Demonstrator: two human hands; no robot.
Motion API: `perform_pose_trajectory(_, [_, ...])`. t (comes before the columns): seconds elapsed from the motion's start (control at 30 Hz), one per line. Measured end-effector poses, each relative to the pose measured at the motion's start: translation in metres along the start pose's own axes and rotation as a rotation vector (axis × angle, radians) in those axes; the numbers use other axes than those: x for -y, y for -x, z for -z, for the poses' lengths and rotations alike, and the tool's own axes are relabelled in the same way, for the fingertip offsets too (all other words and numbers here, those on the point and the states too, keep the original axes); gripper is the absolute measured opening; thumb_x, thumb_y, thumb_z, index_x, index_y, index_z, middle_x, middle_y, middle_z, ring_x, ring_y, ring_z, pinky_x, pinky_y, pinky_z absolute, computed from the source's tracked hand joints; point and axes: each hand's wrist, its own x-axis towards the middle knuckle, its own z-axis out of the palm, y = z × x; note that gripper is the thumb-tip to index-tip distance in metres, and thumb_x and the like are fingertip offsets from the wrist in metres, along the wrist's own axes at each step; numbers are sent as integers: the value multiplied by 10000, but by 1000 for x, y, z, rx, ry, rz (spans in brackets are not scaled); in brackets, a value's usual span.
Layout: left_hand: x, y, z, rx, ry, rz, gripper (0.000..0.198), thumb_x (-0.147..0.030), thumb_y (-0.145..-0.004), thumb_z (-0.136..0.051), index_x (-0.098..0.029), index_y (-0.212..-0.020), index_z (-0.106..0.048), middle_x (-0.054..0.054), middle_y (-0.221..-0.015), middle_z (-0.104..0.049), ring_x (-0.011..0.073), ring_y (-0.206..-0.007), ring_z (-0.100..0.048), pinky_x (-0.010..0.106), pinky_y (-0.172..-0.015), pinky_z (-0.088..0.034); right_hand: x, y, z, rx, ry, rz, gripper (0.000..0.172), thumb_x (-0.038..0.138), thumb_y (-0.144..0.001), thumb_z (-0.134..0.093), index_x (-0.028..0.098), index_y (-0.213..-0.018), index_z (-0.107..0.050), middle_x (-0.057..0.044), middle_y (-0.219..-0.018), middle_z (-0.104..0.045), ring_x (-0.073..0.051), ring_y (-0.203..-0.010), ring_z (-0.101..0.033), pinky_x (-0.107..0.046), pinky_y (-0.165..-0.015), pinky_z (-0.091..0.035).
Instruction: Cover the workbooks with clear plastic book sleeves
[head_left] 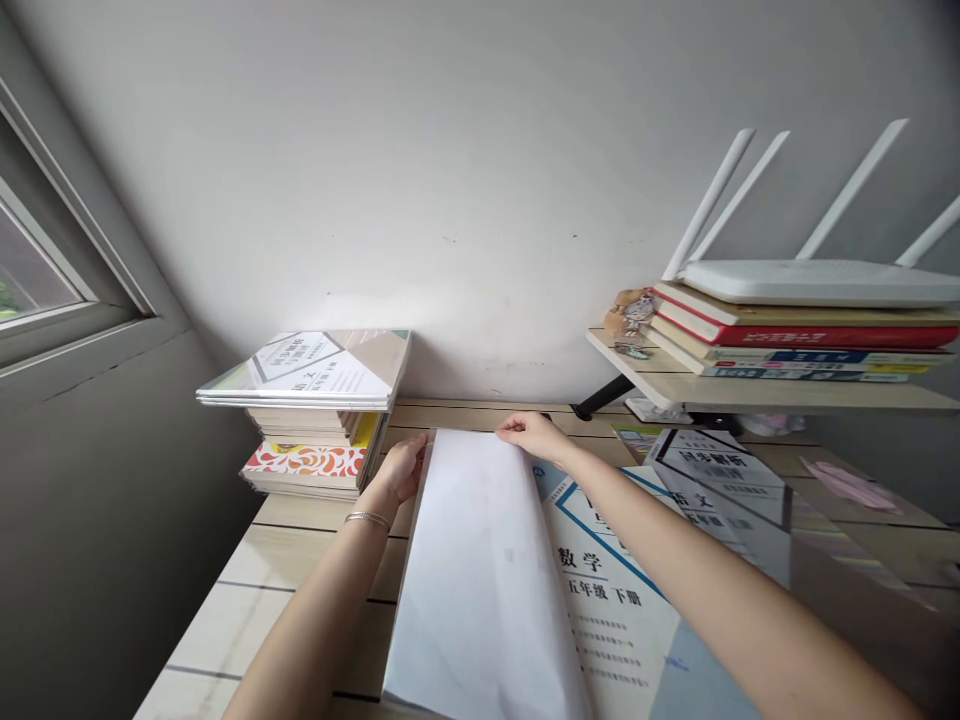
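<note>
A large white sheet of paper (480, 560) lies in front of me, its right side curving over where it bends. At its far left corner my left hand (403, 470), with a bracelet at the wrist, grips the edge, fingers partly hidden. Closed in a pinch, my right hand (534, 438) holds the far right part of the same sheet. Partly covered by the paper is a workbook (600, 620) with a blue-lined white cover and Chinese print. A second, grey-and-white workbook (739, 500) lies farther right, behind my right forearm.
A stack of books (307, 460), topped by glossy workbooks (330, 370), stands at the back left. On a raised shelf (750, 392) at right, a white router (817, 283) rests on piled books (802, 335) beside small figurines (628, 315). Something pink (851, 485) lies below it.
</note>
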Motion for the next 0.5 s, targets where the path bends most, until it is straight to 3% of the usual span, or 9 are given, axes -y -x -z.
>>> perform_pose_trajectory(0.23, [5,-5,-2,-120,-82,-121,161,-242,-739,-656,-134,-632,-601,6,-542,-599,142,-570,-573,245,-614,-447,5,-5,-5,49,-56,-20,125,269,-692,-638,146,-715,-632,-27,-706,-658,-132,-662,-568,-246,-655,-420])
perform_pose_trajectory(0.37, [6,-1,-4,-154,-132,-165,142,-251,-751,-628,-140,-663,-613,17,-587,-625,165,-639,-593,257,-649,-445,9,-3,-4,37,-42,10,101,246,-683,-635,167,-746,-639,-14,-759,-653,-133,-712,-559,-238,-671,-407])
perform_pose_trajectory(0.5, [5,5,-7,-168,-183,-193,149,-273,-758,-611,-129,-743,-645,38,-648,-657,184,-663,-603,267,-637,-440,15,-1,-2,51,11,-14,158,308,-694,-631,168,-621,-632,-11,-667,-628,-145,-660,-534,-256,-632,-376])
